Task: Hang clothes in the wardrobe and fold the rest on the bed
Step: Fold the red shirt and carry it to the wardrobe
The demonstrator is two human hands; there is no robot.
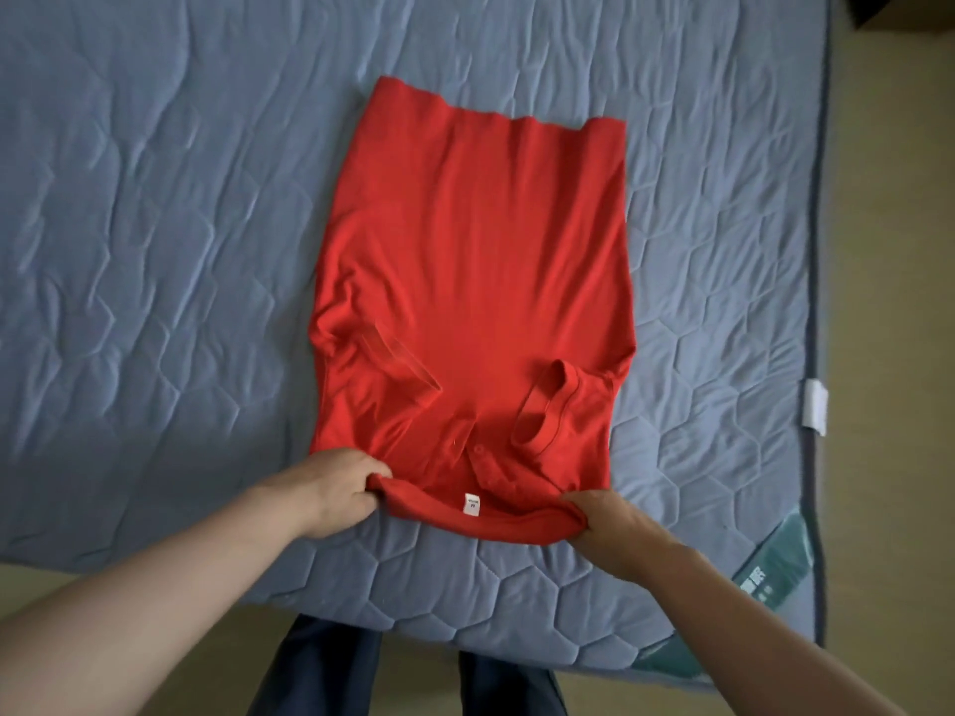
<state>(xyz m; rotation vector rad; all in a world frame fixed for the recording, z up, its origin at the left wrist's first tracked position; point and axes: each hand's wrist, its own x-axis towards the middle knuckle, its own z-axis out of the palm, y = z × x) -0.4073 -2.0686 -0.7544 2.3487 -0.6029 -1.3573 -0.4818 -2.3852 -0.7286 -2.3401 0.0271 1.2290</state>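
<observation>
the red polo shirt [475, 281] lies mid-bed on the blue quilted mattress [155, 224], sleeves folded in. left hand [338, 490] and right hand [612, 524] each pinch its near collar edge. an uneven lift could probably spill the tucked sleeves.

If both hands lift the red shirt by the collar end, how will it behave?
Probably floppy: the red shirt bunches where the left hand and right hand grip it. Likely light, since the fabric looks thin and wrinkles easily. Its folded-in sleeves may fall open when lifted.
</observation>
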